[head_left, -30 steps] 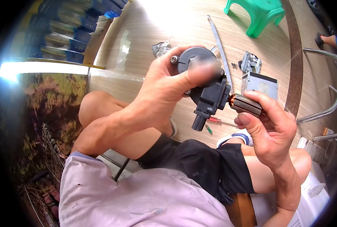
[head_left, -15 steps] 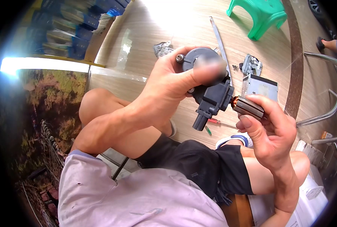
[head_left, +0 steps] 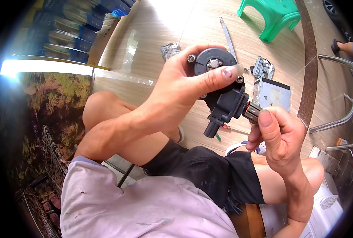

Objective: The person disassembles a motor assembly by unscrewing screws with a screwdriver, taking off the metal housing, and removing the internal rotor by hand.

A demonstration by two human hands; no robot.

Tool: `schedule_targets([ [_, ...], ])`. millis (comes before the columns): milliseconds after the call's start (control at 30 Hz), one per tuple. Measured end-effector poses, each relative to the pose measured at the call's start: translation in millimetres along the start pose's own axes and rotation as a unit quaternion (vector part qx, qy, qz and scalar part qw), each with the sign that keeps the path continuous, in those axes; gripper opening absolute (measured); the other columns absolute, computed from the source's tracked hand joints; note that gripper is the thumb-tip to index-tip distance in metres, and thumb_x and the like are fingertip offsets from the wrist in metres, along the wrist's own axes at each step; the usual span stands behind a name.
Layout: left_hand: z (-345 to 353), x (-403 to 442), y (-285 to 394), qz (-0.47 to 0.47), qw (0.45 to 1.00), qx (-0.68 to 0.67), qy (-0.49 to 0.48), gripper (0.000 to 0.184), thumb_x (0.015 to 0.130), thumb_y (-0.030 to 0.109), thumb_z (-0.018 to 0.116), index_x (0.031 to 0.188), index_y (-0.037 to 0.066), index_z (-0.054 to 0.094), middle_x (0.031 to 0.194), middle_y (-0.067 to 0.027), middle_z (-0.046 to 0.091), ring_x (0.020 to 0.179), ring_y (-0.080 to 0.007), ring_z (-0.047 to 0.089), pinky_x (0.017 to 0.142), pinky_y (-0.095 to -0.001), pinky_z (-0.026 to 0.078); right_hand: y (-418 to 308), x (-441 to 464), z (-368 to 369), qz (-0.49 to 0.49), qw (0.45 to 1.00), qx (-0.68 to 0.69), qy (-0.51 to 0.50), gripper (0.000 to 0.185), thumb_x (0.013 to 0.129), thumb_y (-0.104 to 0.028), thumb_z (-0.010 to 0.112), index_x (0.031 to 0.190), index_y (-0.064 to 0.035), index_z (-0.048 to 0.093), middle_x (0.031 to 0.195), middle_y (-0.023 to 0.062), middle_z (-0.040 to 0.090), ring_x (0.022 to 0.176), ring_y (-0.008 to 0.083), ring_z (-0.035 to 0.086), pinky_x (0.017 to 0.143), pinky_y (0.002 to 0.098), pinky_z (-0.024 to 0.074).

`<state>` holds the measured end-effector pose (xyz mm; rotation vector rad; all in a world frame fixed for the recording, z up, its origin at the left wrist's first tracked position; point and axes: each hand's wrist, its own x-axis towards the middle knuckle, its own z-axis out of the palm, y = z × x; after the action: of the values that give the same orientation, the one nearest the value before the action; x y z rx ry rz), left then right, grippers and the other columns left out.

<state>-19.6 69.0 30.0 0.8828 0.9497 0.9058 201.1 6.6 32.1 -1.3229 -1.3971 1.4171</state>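
Observation:
My left hand [head_left: 180, 87] is closed around a black window motor gear housing [head_left: 229, 104], its thumb lying across the round part. A small toothed metal gear [head_left: 214, 64] shows in the middle of that round part, with screws at its rim. The connector end of the housing points down. Between the thumb and fingers of my right hand [head_left: 282, 139] is a motor armature [head_left: 252, 112], a ridged metal cylinder with a little copper at its left end. That copper end is right at the housing's side opening; how far its shaft reaches inside is hidden.
On the floor below are a silver metal box [head_left: 272, 95], metal mechanism parts [head_left: 263, 68], another metal part [head_left: 169, 50], a long metal strip [head_left: 227, 35] and a red-handled tool [head_left: 226, 127]. A green stool [head_left: 269, 18] and a chrome chair frame [head_left: 343, 119] stand beyond.
The armature has moved left, closer against the housing, and my right thumb has shifted up over it. My left thumb has slid down off the gear, which now shows.

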Motion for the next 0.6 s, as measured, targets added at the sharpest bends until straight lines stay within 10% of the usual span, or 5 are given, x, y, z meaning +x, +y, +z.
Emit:
schedule_targets([
  [433,-3.4,0.2,-3.5,-0.01,1.0,0.021,0.011,0.049,0.09,0.015,0.077,0.133,0.003,0.058,0.107,-0.0024,0.069,0.089,-0.0065,0.068,0.07,-0.0183,0.056,-3.9,0.9,0.5,0.049,0.998,0.038,-0.003,0.037,0.103,-0.033,0.062,0.094,0.0027,0.063,0.069,0.0047,0.064,0.056,0.0103,0.062,0.052,0.0233,0.0502],
  [600,-0.4,-0.1,0.7,-0.035,0.999,0.003,0.013,0.047,0.09,0.016,0.076,0.132,0.003,0.058,0.105,-0.0023,0.069,0.084,-0.0071,0.07,0.06,-0.0169,0.054,13.8,5.3,-1.0,-0.185,0.972,-0.14,0.047,0.03,0.09,-0.018,0.078,0.108,0.0034,0.065,0.079,0.0113,0.068,0.064,0.0139,0.065,0.056,0.0281,0.0525],
])
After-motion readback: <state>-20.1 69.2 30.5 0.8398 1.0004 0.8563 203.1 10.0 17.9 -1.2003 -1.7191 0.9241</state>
